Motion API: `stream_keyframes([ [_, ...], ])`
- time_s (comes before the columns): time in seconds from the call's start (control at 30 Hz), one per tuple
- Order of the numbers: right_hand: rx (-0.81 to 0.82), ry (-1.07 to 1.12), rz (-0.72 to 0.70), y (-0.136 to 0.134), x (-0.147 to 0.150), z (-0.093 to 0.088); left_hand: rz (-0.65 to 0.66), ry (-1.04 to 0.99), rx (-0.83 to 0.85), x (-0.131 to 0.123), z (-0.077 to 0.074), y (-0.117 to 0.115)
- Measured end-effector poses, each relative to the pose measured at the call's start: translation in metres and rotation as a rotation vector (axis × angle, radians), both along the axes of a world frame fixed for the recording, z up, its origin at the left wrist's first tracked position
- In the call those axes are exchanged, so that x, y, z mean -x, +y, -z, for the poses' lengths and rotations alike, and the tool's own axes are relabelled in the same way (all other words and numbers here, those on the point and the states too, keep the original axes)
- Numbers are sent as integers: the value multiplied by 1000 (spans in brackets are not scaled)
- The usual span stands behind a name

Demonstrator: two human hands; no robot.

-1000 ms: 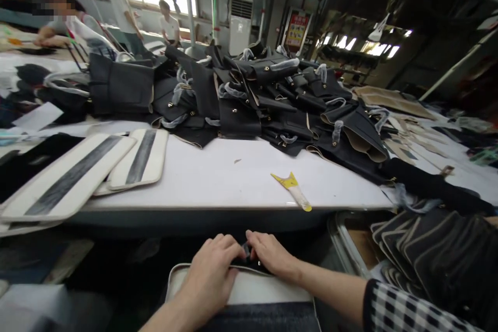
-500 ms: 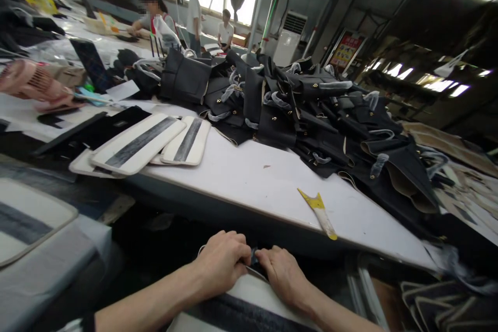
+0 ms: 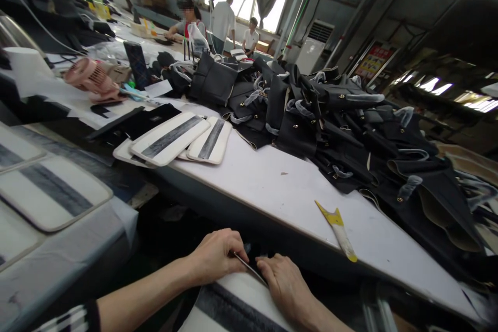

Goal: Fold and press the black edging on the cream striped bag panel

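Note:
Low in the head view, a white panel with a dark stripe [image 3: 237,305] lies under my hands, its far edge between them. My left hand [image 3: 220,254] is closed on that edge at the left, thumb and fingers pinching it. My right hand [image 3: 282,280] grips the same edge a little to the right, fingers curled over. The panel's lower part runs out of the picture. Dark shapes just beyond the fingertips are too dim to make out.
A white table [image 3: 257,181] stands ahead, bearing a yellow-and-white notched tool [image 3: 337,231], striped panels [image 3: 171,137] and a heap of black bags [image 3: 295,114]. More striped panels [image 3: 58,189] lie at left. A pink fan [image 3: 91,80] and co-workers [image 3: 223,21] are farther back.
The view has swung left, so the table and its things sit farther right. My hands stay on the panel's edge, now slightly farther apart, with more of the edge showing.

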State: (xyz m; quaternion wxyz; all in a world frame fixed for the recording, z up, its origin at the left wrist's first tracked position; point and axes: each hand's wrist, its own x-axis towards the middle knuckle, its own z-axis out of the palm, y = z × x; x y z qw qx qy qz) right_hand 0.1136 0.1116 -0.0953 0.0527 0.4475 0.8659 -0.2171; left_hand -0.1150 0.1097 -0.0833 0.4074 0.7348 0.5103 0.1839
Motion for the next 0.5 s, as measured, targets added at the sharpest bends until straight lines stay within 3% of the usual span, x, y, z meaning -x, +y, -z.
stream_keyframes([
  [0.27,-34,-51,48,-1,23,1,34,-157,32,18,4,1],
  [0.5,-30,-71,18,3,45,-2,-72,-362,223,42,12,-10],
])
